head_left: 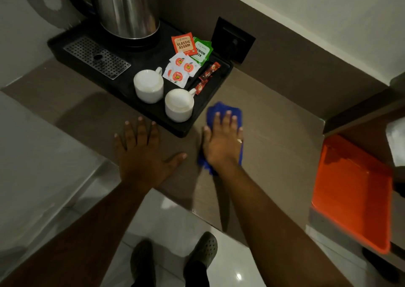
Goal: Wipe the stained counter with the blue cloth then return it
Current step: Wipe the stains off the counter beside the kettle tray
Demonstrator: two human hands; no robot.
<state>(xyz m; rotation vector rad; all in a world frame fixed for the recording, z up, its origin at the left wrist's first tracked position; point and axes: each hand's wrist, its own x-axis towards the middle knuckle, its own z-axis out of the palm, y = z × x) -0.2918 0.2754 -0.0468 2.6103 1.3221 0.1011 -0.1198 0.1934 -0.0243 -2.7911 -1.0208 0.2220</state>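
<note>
The blue cloth (219, 109) lies flat on the brown counter (274, 137), just right of the black tray's near corner. My right hand (222, 142) presses down on the cloth with its fingers spread, covering most of it; blue shows past the fingertips and beside the wrist. My left hand (142, 153) rests flat on the counter to the left, palm down, fingers apart, holding nothing. I cannot make out a stain on the counter.
A black tray (186, 131) holds a steel kettle (129, 8), two white cups (149, 85) (179, 105), tea sachets (184, 44) and a drip grate (97, 56). An orange tray (352, 190) sits on a lower shelf at right. A wall socket (233, 39) is behind. The counter edge and floor lie below.
</note>
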